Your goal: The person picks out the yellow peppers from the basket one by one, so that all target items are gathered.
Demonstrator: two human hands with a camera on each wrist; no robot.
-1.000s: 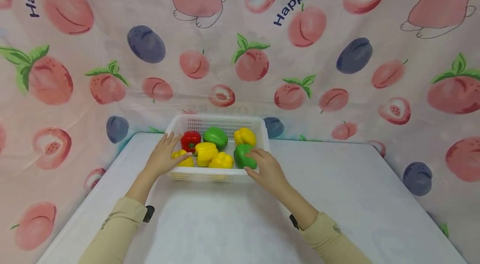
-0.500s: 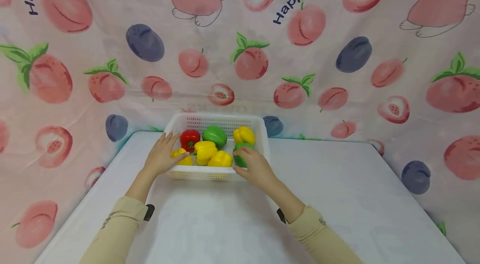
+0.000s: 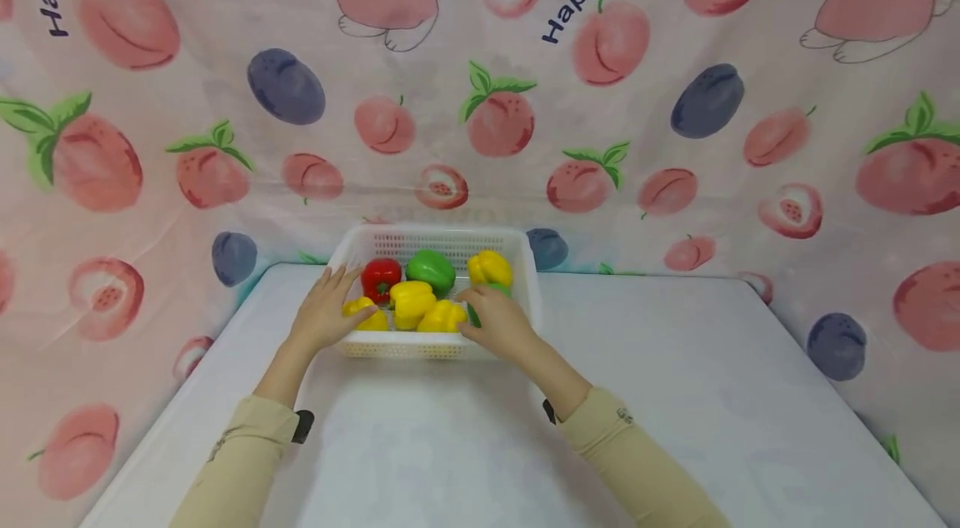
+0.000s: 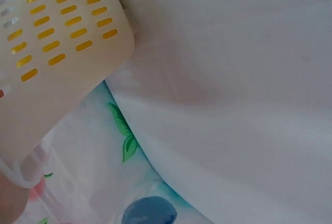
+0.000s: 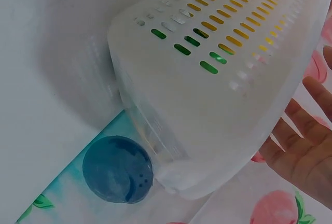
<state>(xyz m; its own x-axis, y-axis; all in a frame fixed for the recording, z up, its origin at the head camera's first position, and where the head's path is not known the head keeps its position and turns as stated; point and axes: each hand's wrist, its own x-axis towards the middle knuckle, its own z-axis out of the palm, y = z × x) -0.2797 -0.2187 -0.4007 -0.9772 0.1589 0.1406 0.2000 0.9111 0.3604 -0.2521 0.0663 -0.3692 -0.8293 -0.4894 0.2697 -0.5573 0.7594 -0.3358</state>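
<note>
A white perforated basket [image 3: 435, 351] holds several bell peppers near the far table edge. My left hand [image 3: 318, 316] lies over the basket's left rim, fingers straight and spread, thumb above a yellow bell pepper [image 3: 366, 316]. My right hand [image 3: 498, 324] reaches over the front rim at the right, covering most of a green bell pepper [image 3: 501, 290]. In the right wrist view, the fingers [image 5: 298, 136] look loosely bent beyond the rim; whether they touch the pepper is hidden. Its thumb is close to another yellow bell pepper [image 3: 444, 317].
Inside the basket also lie a red bell pepper [image 3: 381, 279], a second green bell pepper [image 3: 431, 271] and more yellow ones. The white table [image 3: 675, 361] extends to the right and front. A fruit-print cloth [image 3: 480, 87] hangs directly behind.
My right hand has moved left and over the green bell pepper, hiding more of it. The left hand stays at the left rim, and the basket has not visibly moved.
</note>
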